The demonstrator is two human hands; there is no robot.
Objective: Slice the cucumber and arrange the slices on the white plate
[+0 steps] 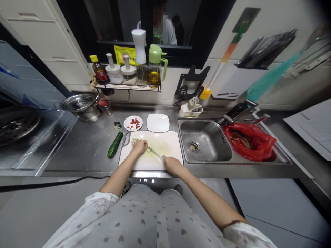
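My right hand (172, 164) grips a knife (157, 155) by the handle, its blade slanting up and left over the white cutting board (169, 143). A thin cucumber slice (149, 149) shows at the blade's far end. Close to that slice, my left hand (139, 146) is closed with curled fingers; what they hold, if anything, is hidden. Pale green cucumber pieces (133, 141) lie at the left hand's far left side, partly covered by it. Left of the board rests a dark green length of cucumber (115, 145).
Behind the board are a plate (133, 128) of chopped red bits and a bare white plate (158, 122). The sink (207, 156) lies to the right, with a red plastic bag (254, 153) beyond. A lidded steel pot (86, 112) and a condiment shelf (129, 87) stand behind.
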